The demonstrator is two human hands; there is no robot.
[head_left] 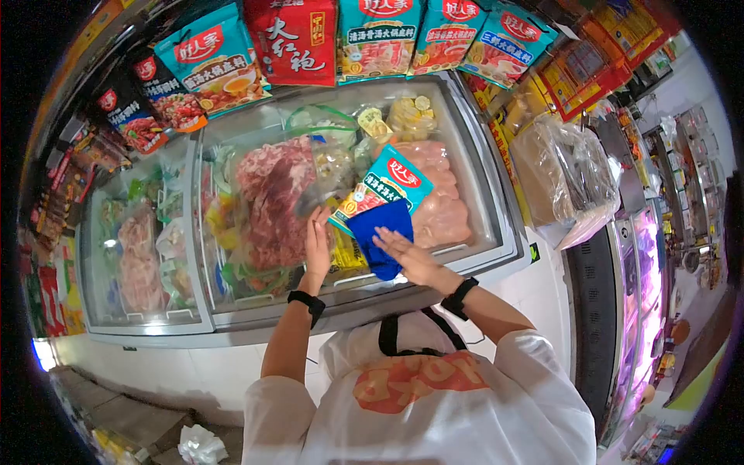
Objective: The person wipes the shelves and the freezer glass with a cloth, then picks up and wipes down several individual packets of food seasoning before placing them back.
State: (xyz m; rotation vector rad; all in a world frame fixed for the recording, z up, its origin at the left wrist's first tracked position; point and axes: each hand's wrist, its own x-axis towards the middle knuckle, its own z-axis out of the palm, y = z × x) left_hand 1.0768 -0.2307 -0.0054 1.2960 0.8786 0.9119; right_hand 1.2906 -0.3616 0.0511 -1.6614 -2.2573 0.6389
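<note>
Cloth (pixel 380 221) first: pressing it with spread right hand (pixel 399 249) against teal packet (pixel 391 174) atop freezer lid (pixel 199 232); resting open, seemingly empty left hand (pixel 316 236) beside packet; probably handling as light, slick, pliable, inviting a pinch at packet's top edge.

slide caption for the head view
Right hand on a blue cloth partly covering a teal packet, left hand alongside, over a display freezer.

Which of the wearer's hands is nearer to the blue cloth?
Right. The right hand rests on the blue cloth; the left hand is off the cloth, to its left.
</note>
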